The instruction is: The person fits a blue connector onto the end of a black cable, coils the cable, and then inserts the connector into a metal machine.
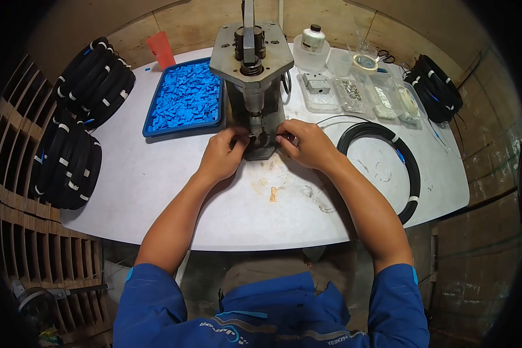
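A metal hand press stands at the middle of the table, its ram over a small die area. My left hand is at the left side of that area, thumb and fingers closed together at the tool; what they hold is hidden. On the opposite side my right hand has its thumb and index finger pinched close to the press, and the thing between them is too small to make out. A coil of black cable lies beside my right forearm, with one thin end running left behind my right hand.
A dark blue tray full of small blue plastic pieces sits left of the press, near a red cup. More black cable coils are stacked at the left edge. Clear containers, a white bottle and scissors stand back right.
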### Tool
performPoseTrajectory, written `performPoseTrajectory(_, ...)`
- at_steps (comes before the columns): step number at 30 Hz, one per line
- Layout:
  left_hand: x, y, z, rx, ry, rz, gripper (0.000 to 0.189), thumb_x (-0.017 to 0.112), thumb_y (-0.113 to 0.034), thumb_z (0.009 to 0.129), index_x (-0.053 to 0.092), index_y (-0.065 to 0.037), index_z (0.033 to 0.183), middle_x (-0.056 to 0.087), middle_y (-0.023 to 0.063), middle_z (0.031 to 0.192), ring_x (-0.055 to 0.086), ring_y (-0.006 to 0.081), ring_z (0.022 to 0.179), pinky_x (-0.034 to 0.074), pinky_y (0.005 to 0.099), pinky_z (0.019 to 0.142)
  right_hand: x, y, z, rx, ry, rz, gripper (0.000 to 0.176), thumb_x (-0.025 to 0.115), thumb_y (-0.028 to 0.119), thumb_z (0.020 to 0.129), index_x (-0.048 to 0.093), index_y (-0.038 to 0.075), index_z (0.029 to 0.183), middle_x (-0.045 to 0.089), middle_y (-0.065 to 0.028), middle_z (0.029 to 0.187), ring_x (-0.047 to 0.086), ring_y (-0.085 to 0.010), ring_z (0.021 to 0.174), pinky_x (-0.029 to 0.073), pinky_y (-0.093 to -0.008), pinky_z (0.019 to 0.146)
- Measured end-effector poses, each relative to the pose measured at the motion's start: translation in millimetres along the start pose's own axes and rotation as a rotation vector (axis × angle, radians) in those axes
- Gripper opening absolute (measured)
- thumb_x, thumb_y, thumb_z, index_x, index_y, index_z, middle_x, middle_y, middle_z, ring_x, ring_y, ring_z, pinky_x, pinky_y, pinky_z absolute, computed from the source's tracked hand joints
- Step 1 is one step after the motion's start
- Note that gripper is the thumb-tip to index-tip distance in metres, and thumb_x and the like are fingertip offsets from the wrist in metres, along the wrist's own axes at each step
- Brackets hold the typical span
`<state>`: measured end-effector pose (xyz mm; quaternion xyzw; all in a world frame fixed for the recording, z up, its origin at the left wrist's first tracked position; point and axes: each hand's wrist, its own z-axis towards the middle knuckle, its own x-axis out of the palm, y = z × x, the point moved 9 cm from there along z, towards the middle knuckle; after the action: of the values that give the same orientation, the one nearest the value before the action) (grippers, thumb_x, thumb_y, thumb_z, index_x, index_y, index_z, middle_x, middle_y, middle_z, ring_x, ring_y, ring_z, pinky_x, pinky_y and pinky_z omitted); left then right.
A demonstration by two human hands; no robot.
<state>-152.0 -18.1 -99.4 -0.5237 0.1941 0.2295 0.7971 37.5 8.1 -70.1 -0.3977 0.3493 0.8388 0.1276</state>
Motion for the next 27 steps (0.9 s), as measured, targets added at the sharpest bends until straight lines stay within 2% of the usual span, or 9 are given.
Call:
performPoseTrajectory(20, 0.6, 0.4, -0.1, -0.01, 0.007, -0.015, 0.024, 0.065, -0.019, 0.095, 0.071, 0.0, 0.109, 0.073, 0.0211, 0.1, 0.071, 0.0341, 0.09, 0.056, 0.0392, 0.079, -1.0, 0.2, 0.0, 0.004, 0.006, 0.019, 0.015, 0.074, 0.011, 0.089, 0.066, 0.002, 0.099, 0.07, -0.0143, 0.088, 0.071, -0.0275, 0.075, 0.056, -0.0358, 0.069)
performPoseTrajectory(27, 0.2, 0.2, -0.1, -0.003, 0.002, -0.008, 0.024, 0.066, -0.019, 0.094, 0.071, 0.0, 0.108, 0.073, 0.0208, 0.101, 0.072, 0.0338, 0.091, 0.057, 0.039, 0.078, 1.5, 2.2, -1.6, -0.012, 0.078, 0.011, 0.034, 0.084, 0.016, 0.081, 0.066, 0.004, 0.106, 0.07, -0.0127, 0.097, 0.072, -0.0262, 0.081, 0.057, -0.0365, 0.073)
